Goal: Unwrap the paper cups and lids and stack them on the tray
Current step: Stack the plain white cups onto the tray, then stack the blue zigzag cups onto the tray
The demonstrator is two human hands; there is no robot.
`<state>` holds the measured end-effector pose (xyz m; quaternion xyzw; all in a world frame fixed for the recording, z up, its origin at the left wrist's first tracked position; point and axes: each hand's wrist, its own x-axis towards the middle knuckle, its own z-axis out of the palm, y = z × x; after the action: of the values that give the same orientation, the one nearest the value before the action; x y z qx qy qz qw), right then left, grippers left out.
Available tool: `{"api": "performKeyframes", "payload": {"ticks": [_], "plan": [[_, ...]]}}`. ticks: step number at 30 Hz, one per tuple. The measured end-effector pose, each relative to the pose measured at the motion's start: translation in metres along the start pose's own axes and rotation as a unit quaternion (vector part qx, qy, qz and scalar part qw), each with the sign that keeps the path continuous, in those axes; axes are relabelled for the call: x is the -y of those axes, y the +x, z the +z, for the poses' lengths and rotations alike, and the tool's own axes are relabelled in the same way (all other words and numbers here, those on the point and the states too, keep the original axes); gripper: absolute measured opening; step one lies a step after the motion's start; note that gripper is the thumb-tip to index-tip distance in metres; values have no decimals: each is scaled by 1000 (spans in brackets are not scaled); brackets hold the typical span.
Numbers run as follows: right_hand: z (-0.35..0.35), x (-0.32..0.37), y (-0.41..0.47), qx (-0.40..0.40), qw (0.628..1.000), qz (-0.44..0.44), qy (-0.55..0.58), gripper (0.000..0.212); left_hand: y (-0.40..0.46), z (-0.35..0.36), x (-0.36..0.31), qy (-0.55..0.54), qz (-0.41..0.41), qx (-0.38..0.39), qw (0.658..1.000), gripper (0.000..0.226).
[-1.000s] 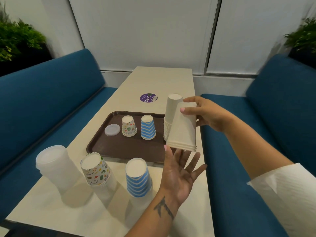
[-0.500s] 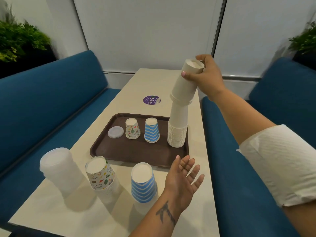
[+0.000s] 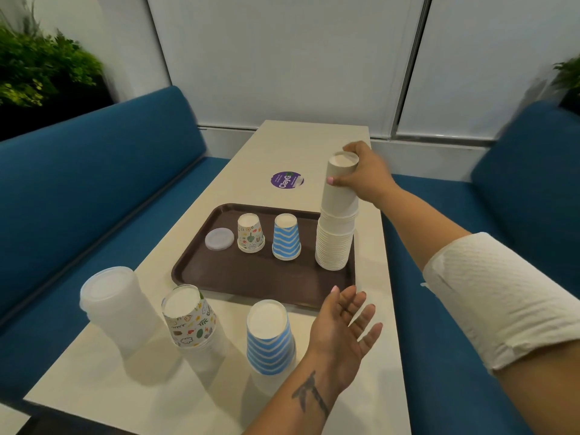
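Cups stand stacked on the tray; right hand grips the stack top, left hand hovers, fingers spread, empty.

we're in a cafe or canteen booth: blue upholstered benches flank a long narrow cream table, branded round purple sticker on top, brown serving tray with disposable cups, potted greenery behind the left bench, plain white wall panels behind.
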<state>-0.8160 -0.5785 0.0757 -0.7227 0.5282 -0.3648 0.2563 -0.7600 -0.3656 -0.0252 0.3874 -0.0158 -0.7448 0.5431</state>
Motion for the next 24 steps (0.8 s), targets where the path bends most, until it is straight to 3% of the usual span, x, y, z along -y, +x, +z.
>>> {"api": "performKeyframes", "payload": {"ticks": [11,16,19,24], "plan": [[16,-20,-7,29,998,43,-26,73,3,0,0,7,11,-12,1000,37],[8,-16,-14,45,998,37,-23,89,-4,1,1,16,23,-3,1000,34],[1,-10,-24,21,999,25,3,91,-12,3,2,30,40,5,999,33],[-3,1,-52,-55,996,0,67,75,-27,4,-3,56,75,36,995,29]]}}
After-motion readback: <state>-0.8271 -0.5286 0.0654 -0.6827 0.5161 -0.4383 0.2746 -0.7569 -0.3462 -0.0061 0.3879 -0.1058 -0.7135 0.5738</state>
